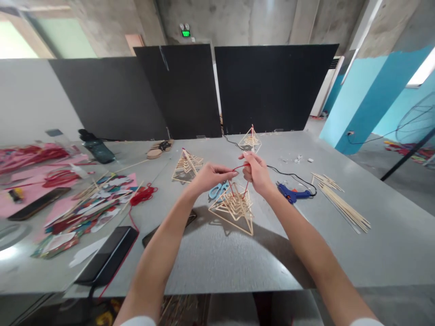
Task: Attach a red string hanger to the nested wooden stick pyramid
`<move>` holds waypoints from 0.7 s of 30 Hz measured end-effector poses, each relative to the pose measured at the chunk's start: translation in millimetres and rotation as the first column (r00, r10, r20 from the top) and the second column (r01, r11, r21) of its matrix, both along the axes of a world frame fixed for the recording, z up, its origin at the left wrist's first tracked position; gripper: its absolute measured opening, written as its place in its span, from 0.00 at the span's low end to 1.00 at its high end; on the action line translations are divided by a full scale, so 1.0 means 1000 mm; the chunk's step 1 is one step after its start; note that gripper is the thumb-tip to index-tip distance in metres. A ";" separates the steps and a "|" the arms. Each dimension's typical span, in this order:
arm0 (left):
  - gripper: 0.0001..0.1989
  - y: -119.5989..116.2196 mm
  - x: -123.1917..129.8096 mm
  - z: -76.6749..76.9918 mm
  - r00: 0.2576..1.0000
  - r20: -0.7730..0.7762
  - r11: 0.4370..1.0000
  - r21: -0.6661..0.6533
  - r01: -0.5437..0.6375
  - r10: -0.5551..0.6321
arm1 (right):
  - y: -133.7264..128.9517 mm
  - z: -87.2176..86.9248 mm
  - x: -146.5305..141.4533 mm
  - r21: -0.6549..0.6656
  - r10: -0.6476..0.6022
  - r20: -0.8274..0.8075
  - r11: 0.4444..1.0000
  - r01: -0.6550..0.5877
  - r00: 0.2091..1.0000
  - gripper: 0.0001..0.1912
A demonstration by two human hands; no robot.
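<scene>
A red string (240,167) runs between my two hands, and its strands go down to a stick frame (234,206) built of thin wooden sticks in stacked triangles. My left hand (213,175) pinches the string between thumb and fingers, left of the frame's top. On the other side my right hand (255,171) is closed on the string, fingers curled. The frame tilts below both hands, over the table. Light blue scissors (218,190) lie just behind it, partly covered. Further back stand two similar stick frames, one at the left (186,166) and another at the rear (252,139).
To the right are a blue glue gun (294,193) with a black cord and a bundle of wooden sticks (345,206). Leftward lie red yarn (143,194), coloured scraps (91,203), a black box-shaped device (108,254) and a dark bottle (96,146). Black panels (275,88) border the table's back.
</scene>
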State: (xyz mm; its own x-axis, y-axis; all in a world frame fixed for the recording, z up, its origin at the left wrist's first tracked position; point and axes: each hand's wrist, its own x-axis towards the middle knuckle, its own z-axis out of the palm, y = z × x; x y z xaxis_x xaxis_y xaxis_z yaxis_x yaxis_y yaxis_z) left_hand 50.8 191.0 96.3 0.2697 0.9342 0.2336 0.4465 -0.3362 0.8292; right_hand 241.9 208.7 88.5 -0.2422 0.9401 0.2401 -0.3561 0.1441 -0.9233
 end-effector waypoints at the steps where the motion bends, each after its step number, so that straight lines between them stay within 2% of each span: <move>1: 0.19 0.000 0.001 0.000 1.000 0.023 1.000 0.012 -0.010 0.010 | -0.001 0.000 0.000 0.000 0.004 -0.020 1.000 -0.004 1.000 0.25; 7: 0.19 -0.002 0.003 0.002 0.991 0.131 0.999 0.045 -0.013 0.007 | -0.002 0.005 -0.003 0.015 -0.005 -0.089 1.000 0.006 0.996 0.23; 14: 0.19 -0.001 0.002 0.002 0.992 0.108 0.996 0.060 0.066 -0.072 | 0.007 0.021 -0.017 0.026 -0.017 -0.162 0.999 0.022 0.987 0.16; 21: 0.16 -0.002 0.001 0.001 0.991 0.060 0.992 0.039 0.117 -0.119 | 0.013 0.022 -0.025 0.027 0.010 -0.158 1.000 -0.005 0.987 0.20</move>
